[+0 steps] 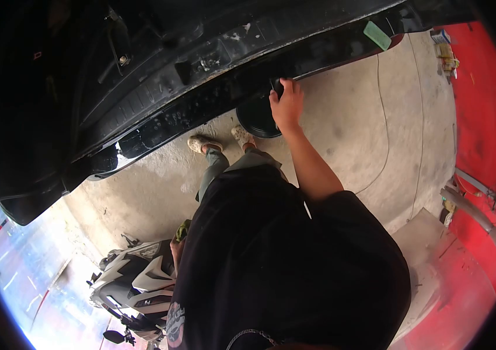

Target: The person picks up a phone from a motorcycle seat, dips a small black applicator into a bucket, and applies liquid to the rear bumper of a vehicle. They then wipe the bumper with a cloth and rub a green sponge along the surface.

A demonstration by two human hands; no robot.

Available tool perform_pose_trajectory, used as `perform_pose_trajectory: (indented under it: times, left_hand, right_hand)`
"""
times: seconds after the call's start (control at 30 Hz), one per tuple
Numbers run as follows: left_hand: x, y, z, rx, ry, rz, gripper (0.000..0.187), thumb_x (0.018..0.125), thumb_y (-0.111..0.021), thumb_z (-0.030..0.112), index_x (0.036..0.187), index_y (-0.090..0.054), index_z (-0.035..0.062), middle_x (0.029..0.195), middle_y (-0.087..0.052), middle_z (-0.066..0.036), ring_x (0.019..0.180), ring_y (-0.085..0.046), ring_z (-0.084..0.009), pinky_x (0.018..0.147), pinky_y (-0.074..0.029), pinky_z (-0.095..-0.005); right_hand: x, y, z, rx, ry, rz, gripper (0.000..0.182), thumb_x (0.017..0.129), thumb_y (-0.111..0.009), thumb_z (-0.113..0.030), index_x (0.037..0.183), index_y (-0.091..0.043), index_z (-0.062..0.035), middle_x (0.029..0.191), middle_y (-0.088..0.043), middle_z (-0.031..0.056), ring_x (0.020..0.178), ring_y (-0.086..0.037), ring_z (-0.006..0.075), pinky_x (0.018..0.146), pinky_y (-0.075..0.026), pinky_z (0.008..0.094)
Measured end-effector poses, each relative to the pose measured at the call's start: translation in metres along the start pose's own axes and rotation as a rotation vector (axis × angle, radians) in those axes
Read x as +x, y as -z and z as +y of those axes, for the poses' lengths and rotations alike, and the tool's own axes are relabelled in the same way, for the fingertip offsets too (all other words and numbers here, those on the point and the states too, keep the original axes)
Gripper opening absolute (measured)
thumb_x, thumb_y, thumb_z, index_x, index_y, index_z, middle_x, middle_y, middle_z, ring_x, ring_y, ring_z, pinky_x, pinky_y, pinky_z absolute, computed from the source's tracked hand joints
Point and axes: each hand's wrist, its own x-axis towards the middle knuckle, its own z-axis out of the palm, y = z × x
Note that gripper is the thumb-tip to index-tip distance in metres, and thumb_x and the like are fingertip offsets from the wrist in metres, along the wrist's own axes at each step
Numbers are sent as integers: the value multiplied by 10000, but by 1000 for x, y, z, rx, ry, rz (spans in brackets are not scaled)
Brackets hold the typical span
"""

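Note:
At the edge of a glossy black car bumper, my right hand has its fingers bent around a small dark object, whose kind I cannot make out. The object is against or very close to the bumper's surface. Low at my side, my left hand is partly hidden by my shirt and grips a crumpled yellow-green cloth. A flat green block lies on the bumper farther right. Water drops or specks show on the black paint.
A round black tub stands on the concrete floor beneath the bumper, beside my feet. A motorcycle is parked close on my left. Thin cables cross the floor to the right, near a red wall.

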Motion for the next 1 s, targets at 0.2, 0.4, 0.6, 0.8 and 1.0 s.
perform_pose_trajectory:
  times: [0.2,0.4,0.6,0.8,1.0]
  left_hand:
    - [-10,-15,1,-35,18,15,430,820,-748,167,1216,-712,2,1014,-768,-118,901,-713,-177,841,-545,-327]
    - [-15,-34,-38,-385,-133,-55,396,823,-713,133,1191,-713,-12,1005,-751,-92,893,-701,-179,817,-539,-321]
    - [-18,-21,-45,-832,-107,-65,512,855,-722,207,1307,-616,-10,1132,-694,-118,975,-694,-250,864,-570,-385]
    - [-30,-9,48,-1148,-172,-133,490,977,-643,406,1224,-642,-17,1103,-697,-149,946,-696,-258,826,-581,-384]
    - [-30,-29,114,-424,-503,-366,589,983,-666,468,1265,-653,-49,1051,-717,-149,948,-673,-216,833,-536,-327]
  right_hand:
    - [47,1,7,7,182,-39,452,834,-763,-132,1248,-584,-110,1307,-614,127,1104,-585,410,969,-485,486]
    - [34,7,23,-13,259,-75,430,833,-754,-137,1234,-601,-117,1327,-617,106,1078,-599,398,935,-513,473]
    - [65,0,17,-47,270,-105,454,813,-763,-146,1237,-602,-132,1309,-621,102,1076,-603,394,908,-535,469]
    - [6,26,3,-25,104,-294,433,786,-769,-141,1199,-637,-141,1218,-655,99,1081,-624,394,901,-548,487]
    - [-97,76,-69,509,162,-633,458,786,-792,-175,1226,-691,-98,1166,-642,120,980,-653,244,872,-543,357]
